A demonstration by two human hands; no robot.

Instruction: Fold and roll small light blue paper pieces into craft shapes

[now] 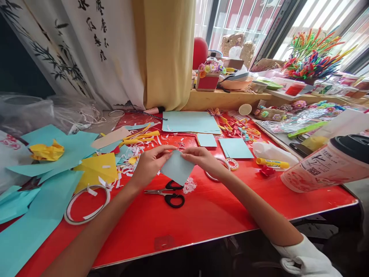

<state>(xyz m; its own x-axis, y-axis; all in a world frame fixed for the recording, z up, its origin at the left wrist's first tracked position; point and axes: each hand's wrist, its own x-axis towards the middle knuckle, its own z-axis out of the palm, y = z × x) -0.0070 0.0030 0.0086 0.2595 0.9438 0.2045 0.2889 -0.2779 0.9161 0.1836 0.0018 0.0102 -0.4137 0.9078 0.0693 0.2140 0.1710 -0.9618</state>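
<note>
A small light-blue paper square (pixel 178 168) is held up over the red table, one corner pointing down. My left hand (pixel 152 163) pinches its upper left edge between thumb and fingers. On the other side, my right hand (pixel 203 159) grips the upper right edge in the same way. Below the paper lie scissors (pixel 168 194) with black handles, their blades pointing left and slightly apart. White paper shreds (pixel 189 185) sit beside the handles. Behind the hands are a stack of small blue squares (pixel 206 140) and larger blue sheets (pixel 235 148).
Rolls of tape (pixel 69 215) and blue paper offcuts (pixel 37 231) cover the left side. A yellow sheet (pixel 98 169) lies among scraps. At right stand a large drink cup (pixel 323 165) and a yellow glue stick (pixel 272 163). The table's front edge (pixel 184 244) runs near me.
</note>
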